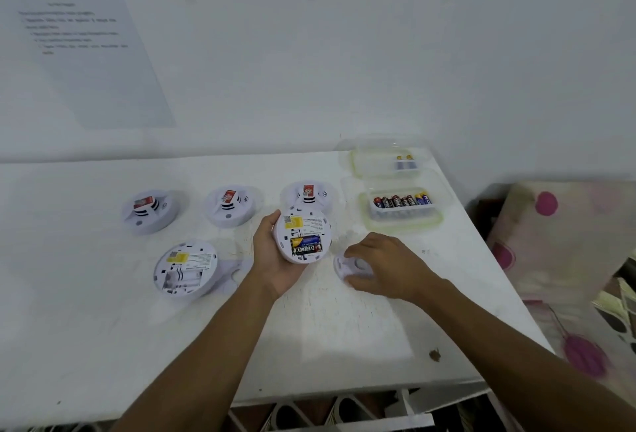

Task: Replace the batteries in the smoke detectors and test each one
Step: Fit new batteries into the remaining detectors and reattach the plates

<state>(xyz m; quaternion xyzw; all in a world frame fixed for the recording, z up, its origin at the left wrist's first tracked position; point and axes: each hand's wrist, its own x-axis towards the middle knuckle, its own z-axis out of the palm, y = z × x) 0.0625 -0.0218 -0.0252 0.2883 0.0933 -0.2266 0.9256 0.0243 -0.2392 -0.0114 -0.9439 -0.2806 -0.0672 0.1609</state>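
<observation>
Both curled: left grip (275,259) holds the detector (304,233), right grip (389,266) clasps its cover (341,264).

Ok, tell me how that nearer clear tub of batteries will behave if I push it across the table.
The clear tub looks thin-walled, so it may flex under a pinch. Its row of batteries probably makes it heavy for its size. Low and wide-based on the table, it should slide rather than tip.
</observation>
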